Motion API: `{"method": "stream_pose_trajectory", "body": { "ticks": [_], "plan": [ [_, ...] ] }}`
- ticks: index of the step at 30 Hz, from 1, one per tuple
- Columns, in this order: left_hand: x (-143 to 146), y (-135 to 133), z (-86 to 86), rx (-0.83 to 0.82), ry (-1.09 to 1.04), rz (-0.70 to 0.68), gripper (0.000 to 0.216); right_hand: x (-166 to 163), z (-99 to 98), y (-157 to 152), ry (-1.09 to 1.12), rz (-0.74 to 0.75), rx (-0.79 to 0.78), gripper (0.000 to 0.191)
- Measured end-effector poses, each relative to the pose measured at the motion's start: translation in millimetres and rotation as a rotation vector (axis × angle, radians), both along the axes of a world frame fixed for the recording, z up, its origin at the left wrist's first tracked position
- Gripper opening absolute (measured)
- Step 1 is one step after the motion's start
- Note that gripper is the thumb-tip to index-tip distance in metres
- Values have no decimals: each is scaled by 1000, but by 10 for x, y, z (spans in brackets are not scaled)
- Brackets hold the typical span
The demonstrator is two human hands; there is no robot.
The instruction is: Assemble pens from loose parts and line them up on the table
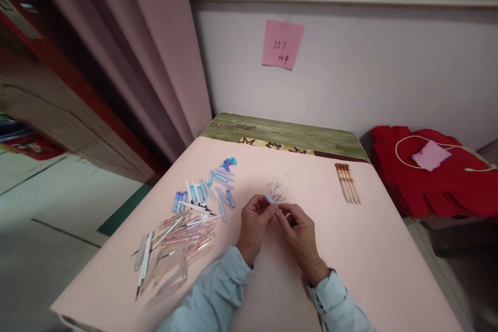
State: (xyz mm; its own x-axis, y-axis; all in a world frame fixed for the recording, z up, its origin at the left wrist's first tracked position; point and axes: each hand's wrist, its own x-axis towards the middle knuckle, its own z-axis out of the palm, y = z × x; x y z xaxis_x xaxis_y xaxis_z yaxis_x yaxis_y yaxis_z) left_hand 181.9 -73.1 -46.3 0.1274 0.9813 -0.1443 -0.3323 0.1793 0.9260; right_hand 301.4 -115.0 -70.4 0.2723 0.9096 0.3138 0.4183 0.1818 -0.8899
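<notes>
Near the middle of the table my left hand point(253, 224) is closed on a short pale-blue pen part point(268, 198). My right hand point(299, 231) meets it fingertip to fingertip, pinching at the lower end of the same part; whatever sits between those fingertips is mostly hidden. Just beyond the hands lie several small clear and pinkish pieces point(277, 188), too small to name surely. To the left are several blue pen barrels point(221, 207), white refills with dark tips point(143, 264), and a pile of clear and pink pen parts point(187, 241).
Dark-blue and turquoise small pieces point(229, 163) are heaped at the back left. Several brown-topped assembled pens point(347, 182) lie side by side at the right. A pink note point(282, 44) is on the wall. Red cloth point(392, 181) with a white cable sits beyond the table's right edge.
</notes>
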Motion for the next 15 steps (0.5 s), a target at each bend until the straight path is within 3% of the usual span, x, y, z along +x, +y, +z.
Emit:
{"method": "stream_pose_trajectory", "body": {
  "ticks": [5,10,15],
  "plan": [
    [-13,-5,-4,9,20,41,24,-11,31,-9,-70,17,41,16],
    [10,-16,-71,-63,-131,71,23,-4,23,-28,-158,-43,33,15],
    [-8,6,-45,-86,-215,99,26,-1,-14,-14,-101,-56,57,20]
  ]
}}
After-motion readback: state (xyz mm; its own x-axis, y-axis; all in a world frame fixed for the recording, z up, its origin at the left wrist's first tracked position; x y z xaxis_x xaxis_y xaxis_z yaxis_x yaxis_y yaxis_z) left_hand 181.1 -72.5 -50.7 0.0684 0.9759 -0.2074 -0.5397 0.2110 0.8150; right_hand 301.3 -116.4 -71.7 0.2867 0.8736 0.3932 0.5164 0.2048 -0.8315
